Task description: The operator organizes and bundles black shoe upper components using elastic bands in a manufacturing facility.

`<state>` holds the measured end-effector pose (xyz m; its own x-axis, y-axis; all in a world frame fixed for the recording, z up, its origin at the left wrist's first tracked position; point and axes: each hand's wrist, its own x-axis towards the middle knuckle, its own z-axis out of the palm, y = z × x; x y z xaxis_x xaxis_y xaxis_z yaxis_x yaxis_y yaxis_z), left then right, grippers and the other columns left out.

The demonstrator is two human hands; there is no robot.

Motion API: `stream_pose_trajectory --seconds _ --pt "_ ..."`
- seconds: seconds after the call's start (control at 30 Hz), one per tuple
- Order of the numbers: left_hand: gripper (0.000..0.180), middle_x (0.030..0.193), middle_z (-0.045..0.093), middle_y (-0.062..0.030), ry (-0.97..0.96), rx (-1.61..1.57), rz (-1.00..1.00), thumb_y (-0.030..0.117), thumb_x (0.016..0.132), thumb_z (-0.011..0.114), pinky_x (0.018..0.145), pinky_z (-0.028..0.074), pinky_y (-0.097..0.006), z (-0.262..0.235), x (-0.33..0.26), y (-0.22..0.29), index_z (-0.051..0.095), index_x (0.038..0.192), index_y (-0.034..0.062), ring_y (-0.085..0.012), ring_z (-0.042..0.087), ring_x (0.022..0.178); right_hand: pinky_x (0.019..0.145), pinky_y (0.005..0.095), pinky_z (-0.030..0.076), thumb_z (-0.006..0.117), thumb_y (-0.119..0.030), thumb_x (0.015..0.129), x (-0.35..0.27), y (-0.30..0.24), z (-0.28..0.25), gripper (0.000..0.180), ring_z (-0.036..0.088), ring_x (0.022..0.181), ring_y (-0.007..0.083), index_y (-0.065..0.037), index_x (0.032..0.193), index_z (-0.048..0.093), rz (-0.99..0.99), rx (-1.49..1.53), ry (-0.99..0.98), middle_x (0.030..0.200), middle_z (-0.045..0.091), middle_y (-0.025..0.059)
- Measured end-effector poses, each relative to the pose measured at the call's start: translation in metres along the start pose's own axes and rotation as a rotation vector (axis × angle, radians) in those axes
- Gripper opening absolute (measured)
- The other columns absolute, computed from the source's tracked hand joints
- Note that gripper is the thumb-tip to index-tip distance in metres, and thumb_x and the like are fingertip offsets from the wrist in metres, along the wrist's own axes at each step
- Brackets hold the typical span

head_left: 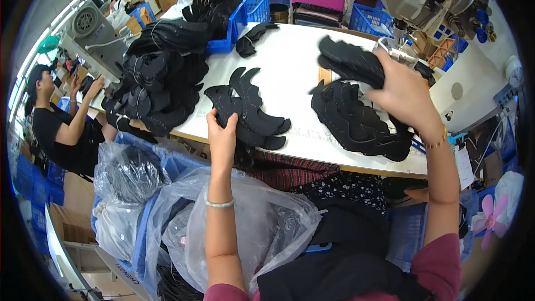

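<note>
My right hand (405,92) is closed round a bundle of black curved cut pieces (350,58), raised at the right side of the white table. Its far end is slightly blurred. Beneath it, a fanned row of similar black pieces (356,120) lies near the table's front edge. To the left, my left hand (222,134) pinches the edge of a black curved piece (225,103) with thumb and finger. Several such pieces (253,114) overlap beside it on the tabletop. Their exact kind and material I cannot make out.
Large heaps of tied black pieces (159,83) stand at the left, by a blue bin (228,30). A small black bundle (253,39) lies farther back. A sewing machine (473,92) rises at the right. Plastic bags (239,217) fill the space below; another person (61,117) works at left.
</note>
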<state>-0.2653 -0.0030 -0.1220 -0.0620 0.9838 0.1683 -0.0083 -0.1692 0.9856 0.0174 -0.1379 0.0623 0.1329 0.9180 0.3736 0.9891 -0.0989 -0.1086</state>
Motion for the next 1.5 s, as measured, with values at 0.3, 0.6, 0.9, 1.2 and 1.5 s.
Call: stream_pose_trajectory --seconds 0.3,0.6,0.9,1.2,1.5 --pt "0.043 0.108 0.057 -0.0174 -0.006 0.010 -0.058 0.024 0.090 0.056 0.086 0.042 -0.030 0.002 0.001 -0.001 0.044 0.118 -0.0067 -0.0219 0.053 0.097 0.089 0.0386 0.038 0.075 -0.036 0.069 -0.046 0.036 0.041 0.063 0.053 0.100 0.0309 -0.002 0.116 0.051 -0.097 -0.112 0.061 0.104 0.058 0.0155" --pt "0.043 0.104 0.056 -0.0144 0.001 -0.054 -0.066 0.018 0.088 0.058 0.084 0.042 -0.028 0.009 -0.006 0.003 0.043 0.119 -0.0070 -0.0181 0.053 0.092 0.077 0.0416 0.051 0.060 -0.047 0.083 0.081 -0.110 0.149 0.052 0.061 0.094 0.0342 0.003 0.098 0.060 -0.206 0.209 -0.141 0.100 0.061 0.0182" --pt "0.045 0.111 0.055 -0.0144 -0.025 -0.094 -0.060 0.012 0.087 0.058 0.087 0.043 -0.028 -0.002 -0.009 -0.002 0.039 0.124 -0.0066 -0.0187 0.054 0.097 0.081 0.0385 0.052 0.059 -0.019 0.073 0.126 -0.137 0.205 0.027 0.064 0.092 0.0302 -0.005 0.093 0.070 -0.119 0.092 -0.367 0.101 0.067 0.0145" --pt "0.026 0.098 0.057 -0.0084 -0.040 -0.383 -0.190 0.013 0.091 0.049 0.077 0.047 -0.026 -0.007 -0.007 0.010 0.048 0.114 0.0007 -0.0149 0.056 0.086 0.042 0.0230 0.038 0.066 -0.020 0.074 0.115 -0.110 0.178 0.035 0.047 0.047 0.0092 0.009 0.091 0.055 -0.074 0.974 -0.781 0.059 0.050 0.0036" --pt "0.045 0.126 0.053 -0.0136 -0.136 -0.209 -0.104 0.024 0.099 0.041 0.095 0.041 -0.026 0.009 -0.016 0.021 0.040 0.135 -0.0021 -0.0172 0.051 0.114 0.069 0.0292 0.049 0.071 -0.049 0.069 0.082 -0.140 0.159 0.066 0.063 0.080 0.0233 0.014 0.090 0.063 0.014 1.000 -0.640 0.088 0.064 0.0207"
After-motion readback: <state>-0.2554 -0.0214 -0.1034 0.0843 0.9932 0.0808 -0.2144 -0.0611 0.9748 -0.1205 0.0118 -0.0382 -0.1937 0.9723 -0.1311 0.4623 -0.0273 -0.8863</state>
